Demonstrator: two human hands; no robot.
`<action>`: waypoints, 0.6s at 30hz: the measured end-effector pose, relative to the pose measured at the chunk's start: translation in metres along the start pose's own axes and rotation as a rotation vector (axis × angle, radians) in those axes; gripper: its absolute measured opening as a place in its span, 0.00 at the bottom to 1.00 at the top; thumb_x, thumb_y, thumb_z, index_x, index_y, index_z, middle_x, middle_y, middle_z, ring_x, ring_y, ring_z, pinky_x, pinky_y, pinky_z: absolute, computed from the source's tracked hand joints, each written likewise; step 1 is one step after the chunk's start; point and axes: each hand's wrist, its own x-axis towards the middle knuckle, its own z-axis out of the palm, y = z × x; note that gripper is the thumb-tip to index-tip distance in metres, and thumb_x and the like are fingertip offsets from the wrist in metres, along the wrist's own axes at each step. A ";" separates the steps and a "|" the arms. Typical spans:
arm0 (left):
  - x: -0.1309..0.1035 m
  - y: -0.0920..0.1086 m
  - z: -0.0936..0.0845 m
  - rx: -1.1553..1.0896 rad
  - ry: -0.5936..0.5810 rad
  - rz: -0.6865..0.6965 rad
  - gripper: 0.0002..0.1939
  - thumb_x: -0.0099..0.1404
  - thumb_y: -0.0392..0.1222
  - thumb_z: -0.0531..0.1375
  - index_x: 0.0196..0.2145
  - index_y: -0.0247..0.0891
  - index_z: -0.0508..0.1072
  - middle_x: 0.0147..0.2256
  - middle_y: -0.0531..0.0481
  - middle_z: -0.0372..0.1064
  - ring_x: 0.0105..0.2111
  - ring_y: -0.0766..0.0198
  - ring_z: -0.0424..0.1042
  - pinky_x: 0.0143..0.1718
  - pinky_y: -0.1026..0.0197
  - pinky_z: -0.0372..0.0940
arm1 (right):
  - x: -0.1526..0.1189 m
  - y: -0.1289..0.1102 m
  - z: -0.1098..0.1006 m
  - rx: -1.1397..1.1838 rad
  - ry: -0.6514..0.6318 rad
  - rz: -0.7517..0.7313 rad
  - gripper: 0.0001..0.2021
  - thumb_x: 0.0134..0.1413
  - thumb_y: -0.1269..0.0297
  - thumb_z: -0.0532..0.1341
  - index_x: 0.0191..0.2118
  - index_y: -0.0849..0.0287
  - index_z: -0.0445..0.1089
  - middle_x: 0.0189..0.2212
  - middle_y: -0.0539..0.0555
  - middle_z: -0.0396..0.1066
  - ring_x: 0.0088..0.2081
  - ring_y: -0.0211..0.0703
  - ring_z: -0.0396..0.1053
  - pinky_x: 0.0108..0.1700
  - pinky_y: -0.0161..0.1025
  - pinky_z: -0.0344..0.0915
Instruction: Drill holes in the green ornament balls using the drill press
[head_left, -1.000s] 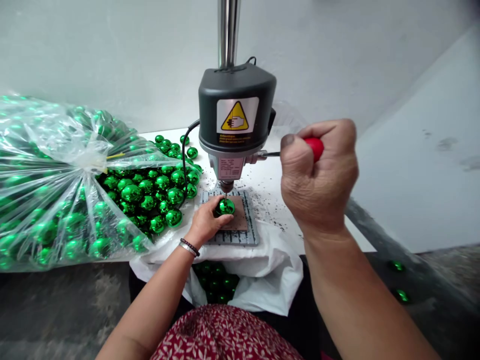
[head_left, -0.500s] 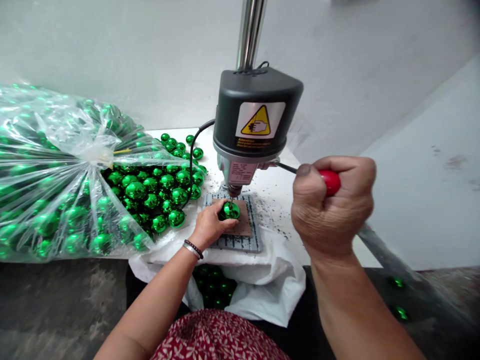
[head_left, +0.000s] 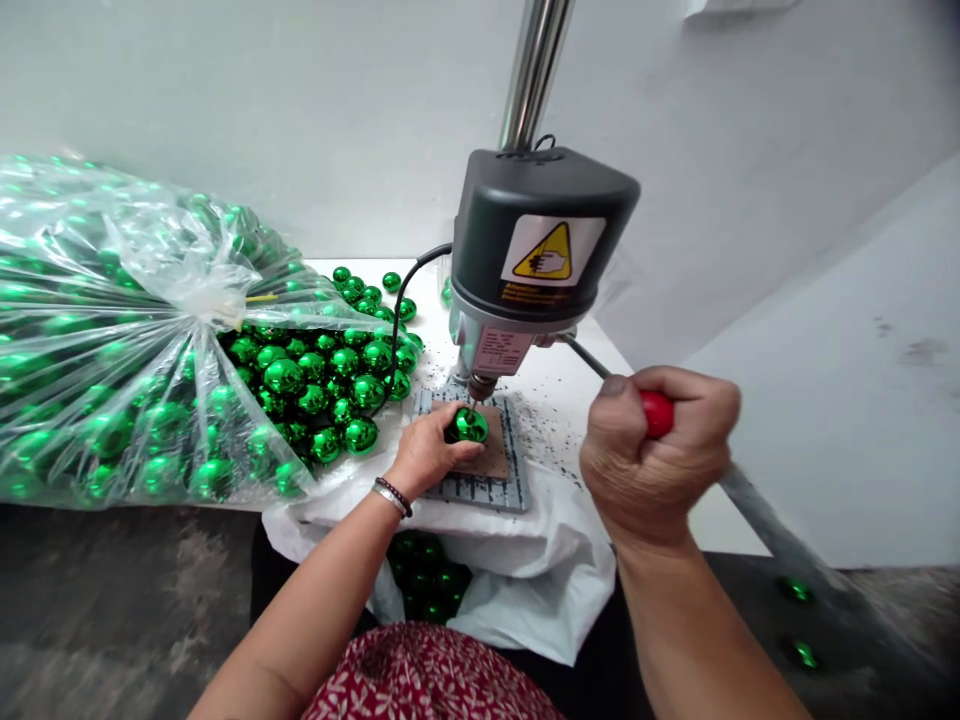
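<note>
My left hand [head_left: 435, 450] grips a shiny green bauble [head_left: 472, 426] between thumb and fingers, on a brown board [head_left: 491, 462] over the grey slotted base plate [head_left: 517, 495]. Directly above the bauble is the chuck [head_left: 482, 386] of a bench drill press [head_left: 544, 235], its thin bit reaching the bauble's top. Whether the bit has entered it, I cannot tell. My right hand [head_left: 656, 460] is wrapped around the red knob [head_left: 658, 414] of the drill press lever [head_left: 589, 357].
At left, a tied clear plastic bag [head_left: 202, 300] bulges with green baubles; many loose baubles [head_left: 345, 362] lie beside it. Dark shavings [head_left: 544, 430] litter the white table. A white sack [head_left: 525, 590] with baubles inside hangs at my lap. A black cable [head_left: 401, 300] loops left of the drill.
The lever and my right hand have come down relative to the drill head. My left hand still holds the bauble under the bit. The view has shifted slightly.
</note>
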 end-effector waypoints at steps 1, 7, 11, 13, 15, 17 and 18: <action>0.000 0.001 0.000 -0.007 -0.002 0.000 0.31 0.57 0.47 0.69 0.58 0.45 0.73 0.51 0.47 0.78 0.49 0.53 0.76 0.53 0.54 0.68 | -0.001 0.000 0.000 0.002 0.008 -0.014 0.07 0.58 0.60 0.58 0.33 0.57 0.64 0.26 0.48 0.66 0.26 0.31 0.62 0.29 0.33 0.59; -0.001 0.001 0.000 -0.007 0.015 0.003 0.30 0.56 0.47 0.70 0.57 0.46 0.74 0.50 0.47 0.78 0.51 0.52 0.75 0.55 0.53 0.67 | -0.011 0.005 0.005 0.044 0.043 -0.043 0.06 0.57 0.61 0.58 0.33 0.58 0.63 0.27 0.49 0.67 0.27 0.31 0.65 0.30 0.33 0.61; -0.001 -0.001 0.002 -0.010 0.029 0.016 0.29 0.56 0.47 0.70 0.56 0.45 0.74 0.50 0.47 0.78 0.49 0.52 0.76 0.53 0.53 0.67 | -0.021 0.008 0.007 0.074 0.022 -0.030 0.08 0.56 0.60 0.59 0.32 0.58 0.62 0.24 0.48 0.65 0.25 0.32 0.63 0.28 0.33 0.60; 0.000 0.000 0.002 -0.022 0.037 0.021 0.27 0.56 0.47 0.70 0.54 0.45 0.75 0.48 0.48 0.79 0.48 0.52 0.76 0.52 0.53 0.68 | -0.018 0.007 0.006 0.072 0.020 -0.018 0.08 0.55 0.59 0.58 0.32 0.58 0.62 0.24 0.49 0.65 0.25 0.32 0.63 0.28 0.33 0.59; 0.000 0.000 0.002 -0.044 0.040 0.012 0.27 0.55 0.46 0.70 0.53 0.46 0.76 0.46 0.49 0.79 0.47 0.53 0.76 0.52 0.54 0.68 | -0.005 0.002 0.004 0.066 0.030 -0.005 0.09 0.55 0.58 0.58 0.31 0.58 0.63 0.24 0.50 0.66 0.25 0.32 0.62 0.28 0.33 0.58; -0.001 0.002 0.002 -0.081 0.041 0.004 0.26 0.54 0.45 0.70 0.52 0.45 0.76 0.43 0.51 0.79 0.45 0.55 0.76 0.50 0.56 0.68 | 0.015 -0.005 0.004 0.061 0.033 0.006 0.11 0.53 0.55 0.59 0.31 0.58 0.63 0.23 0.50 0.65 0.24 0.32 0.60 0.27 0.32 0.57; -0.002 0.003 0.002 -0.104 0.043 0.002 0.26 0.54 0.45 0.70 0.51 0.45 0.76 0.42 0.52 0.79 0.44 0.56 0.76 0.48 0.58 0.68 | 0.026 -0.009 0.004 0.057 0.027 0.018 0.11 0.53 0.55 0.58 0.31 0.58 0.64 0.24 0.50 0.66 0.24 0.32 0.61 0.27 0.32 0.57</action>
